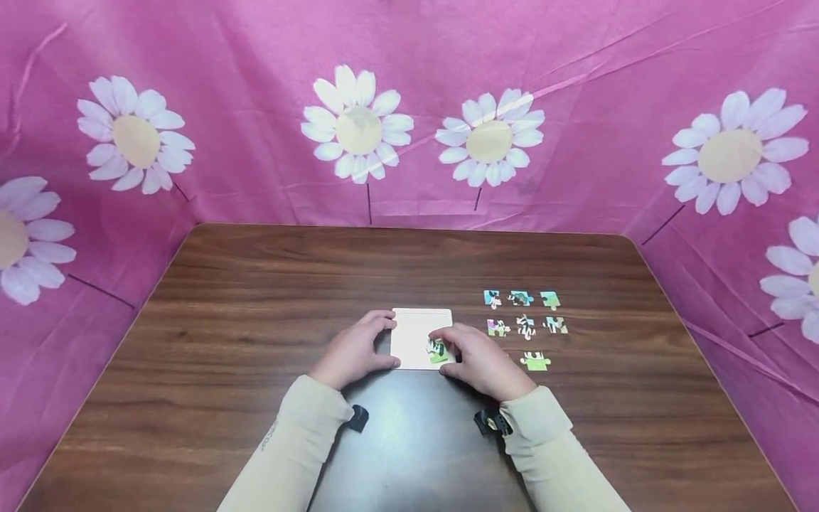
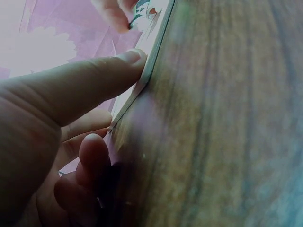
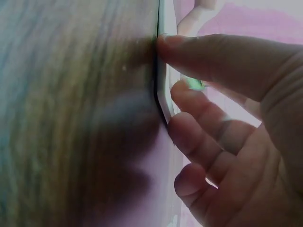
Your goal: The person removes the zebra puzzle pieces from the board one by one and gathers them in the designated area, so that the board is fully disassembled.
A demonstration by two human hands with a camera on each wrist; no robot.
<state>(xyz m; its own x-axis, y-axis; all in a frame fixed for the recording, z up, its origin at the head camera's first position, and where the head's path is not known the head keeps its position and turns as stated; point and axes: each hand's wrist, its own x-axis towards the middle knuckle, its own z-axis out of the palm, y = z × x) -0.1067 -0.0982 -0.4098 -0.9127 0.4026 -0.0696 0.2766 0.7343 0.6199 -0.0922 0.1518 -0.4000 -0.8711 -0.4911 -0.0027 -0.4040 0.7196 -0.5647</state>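
Note:
A white square puzzle board (image 1: 409,338) lies flat on the wooden table. My left hand (image 1: 357,348) holds its left side, thumb (image 2: 130,59) at the near edge and fingers around the far left corner. In the board's near right corner sits a green, black and white jigsaw piece (image 1: 438,352). Bent over that piece, my right hand (image 1: 483,361) has its index finger at the piece's upper side. The right thumb (image 3: 175,45) lies at the board's near edge, with the other fingers along its right side. The right hand partly covers the piece.
Several loose jigsaw pieces lie right of the board, with a blue one (image 1: 521,299) in the back row, a black-and-white one (image 1: 526,327) in the middle and a green one (image 1: 536,362) nearest. A pink flowered cloth (image 1: 416,203) surrounds the table (image 1: 256,284).

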